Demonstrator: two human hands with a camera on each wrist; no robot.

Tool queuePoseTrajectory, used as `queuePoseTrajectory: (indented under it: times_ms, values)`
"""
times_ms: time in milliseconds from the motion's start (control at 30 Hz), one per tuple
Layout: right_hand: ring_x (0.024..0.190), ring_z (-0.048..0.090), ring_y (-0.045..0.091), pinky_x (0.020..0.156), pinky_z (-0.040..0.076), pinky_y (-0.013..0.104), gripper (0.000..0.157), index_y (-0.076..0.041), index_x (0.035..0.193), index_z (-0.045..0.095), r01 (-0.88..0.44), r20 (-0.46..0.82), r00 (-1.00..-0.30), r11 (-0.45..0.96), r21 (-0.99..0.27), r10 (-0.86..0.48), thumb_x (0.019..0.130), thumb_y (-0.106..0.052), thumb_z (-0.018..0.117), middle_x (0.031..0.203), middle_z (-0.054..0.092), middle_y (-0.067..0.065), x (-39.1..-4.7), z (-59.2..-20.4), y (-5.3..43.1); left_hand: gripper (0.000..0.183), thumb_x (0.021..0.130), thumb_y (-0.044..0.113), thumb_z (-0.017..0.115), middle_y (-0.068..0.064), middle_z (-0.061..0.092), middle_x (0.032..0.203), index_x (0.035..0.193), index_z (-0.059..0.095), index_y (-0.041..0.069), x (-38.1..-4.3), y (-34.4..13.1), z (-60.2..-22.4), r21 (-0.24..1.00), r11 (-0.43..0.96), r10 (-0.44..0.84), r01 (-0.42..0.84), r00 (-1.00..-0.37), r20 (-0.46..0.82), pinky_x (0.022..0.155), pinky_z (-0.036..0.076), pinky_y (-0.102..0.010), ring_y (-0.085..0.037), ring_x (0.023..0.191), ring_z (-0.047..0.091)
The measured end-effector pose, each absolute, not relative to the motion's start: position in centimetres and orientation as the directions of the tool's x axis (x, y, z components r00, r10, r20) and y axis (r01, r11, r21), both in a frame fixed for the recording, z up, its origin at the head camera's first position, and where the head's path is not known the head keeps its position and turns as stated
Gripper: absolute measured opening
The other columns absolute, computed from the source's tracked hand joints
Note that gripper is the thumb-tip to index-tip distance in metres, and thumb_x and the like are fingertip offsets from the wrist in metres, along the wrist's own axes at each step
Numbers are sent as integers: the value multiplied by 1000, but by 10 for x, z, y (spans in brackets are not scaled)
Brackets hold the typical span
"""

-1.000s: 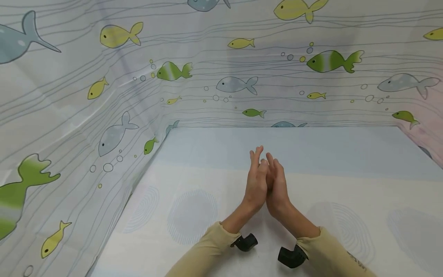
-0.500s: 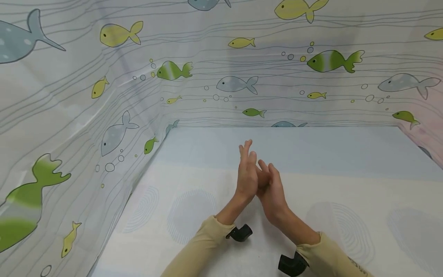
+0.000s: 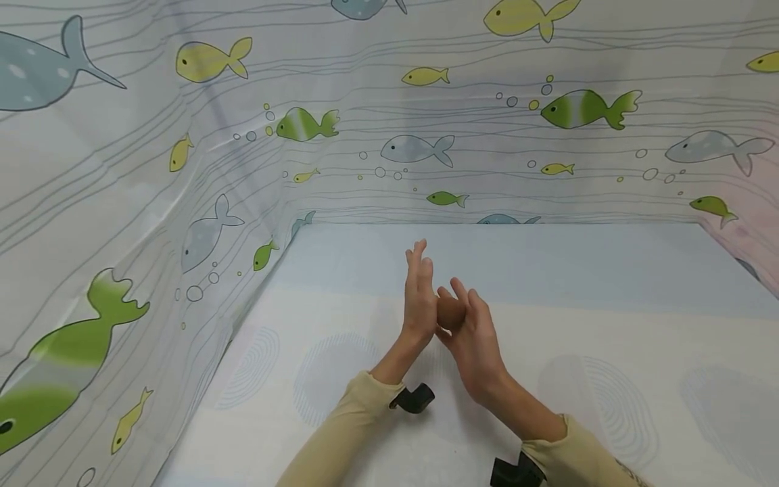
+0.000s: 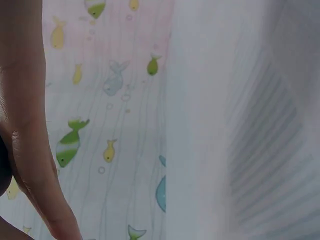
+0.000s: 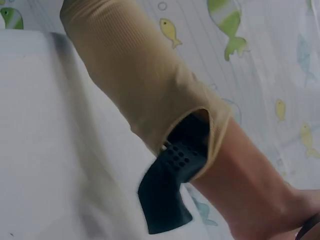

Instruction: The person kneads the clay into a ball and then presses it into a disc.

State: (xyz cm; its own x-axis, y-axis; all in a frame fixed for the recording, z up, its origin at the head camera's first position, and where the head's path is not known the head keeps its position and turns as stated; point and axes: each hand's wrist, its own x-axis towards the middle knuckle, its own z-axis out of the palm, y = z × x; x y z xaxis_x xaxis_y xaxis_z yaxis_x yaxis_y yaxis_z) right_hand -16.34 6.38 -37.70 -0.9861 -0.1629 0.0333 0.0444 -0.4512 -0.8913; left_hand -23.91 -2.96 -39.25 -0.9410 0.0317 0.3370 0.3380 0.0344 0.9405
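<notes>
A round brown lump [image 3: 451,314] like a ball sits between the two palms in the head view; its material is unclear. My left hand [image 3: 418,297] stands upright with straight fingers, its palm against the lump's left side. On the other side my right hand [image 3: 479,345] leans in, slightly cupped, fingers mostly extended, the lump against its palm. In the left wrist view part of a hand [image 4: 30,125] runs down the left edge beside a dark bit of something. In the right wrist view a bare wrist [image 5: 250,185] comes out of a beige sleeve [image 5: 145,75].
Under the hands lies a pale table cover [image 3: 255,433] with faint circle patterns. Fish-printed curtains [image 3: 359,182] hang behind and along the left. Black wrist cameras [image 3: 415,399] stick out from both beige cuffs.
The left hand has shifted left and a little up, away from the right hand. The palms have parted slightly, and the brown lump has come into view between them.
</notes>
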Motion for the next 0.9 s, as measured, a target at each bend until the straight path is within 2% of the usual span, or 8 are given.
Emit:
queuePoseTrajectory:
  times_ms: [167,267,467,600,900]
  values:
    - [151,17,27,120,15,53,68,-19,161,4,33,21,-992,-425,-904,-121,104,-54,19,166,11,6,-173,-373,67,64,104,50,23,1,11,166,158,23,16,-233,-27,-398,932,39,110,359,-929,353,120,8,-57,-22,153,-3]
    - [152,14,24,121,11,50,68,-22,161,6,39,-9,-997,-416,-909,-74,103,-54,21,166,10,4,-182,-373,70,68,103,52,21,3,13,165,159,20,13,-225,-19,-403,921,56,172,385,-913,371,120,7,-56,-19,153,-4]
    - [153,10,19,123,8,40,67,-25,161,4,63,-64,-998,-429,-901,-10,103,-54,21,167,8,0,-197,-377,77,60,105,45,24,7,9,165,159,19,19,-209,-4,-412,926,36,235,376,-904,358,121,13,-49,-10,151,-6]
    - [153,11,18,123,10,40,67,-25,161,4,69,-81,-997,-447,-892,6,103,-54,21,167,6,-1,-203,-383,81,56,106,39,25,7,6,165,159,18,23,-205,-1,-416,928,29,254,371,-901,352,121,15,-46,-11,152,-5]
    - [153,7,15,122,12,40,68,-28,161,0,74,-90,-996,-485,-871,11,102,-56,21,167,-2,-3,-215,-388,90,58,106,41,27,9,5,165,159,18,20,-198,2,-408,925,16,278,380,-890,361,121,19,-46,-9,151,-6]
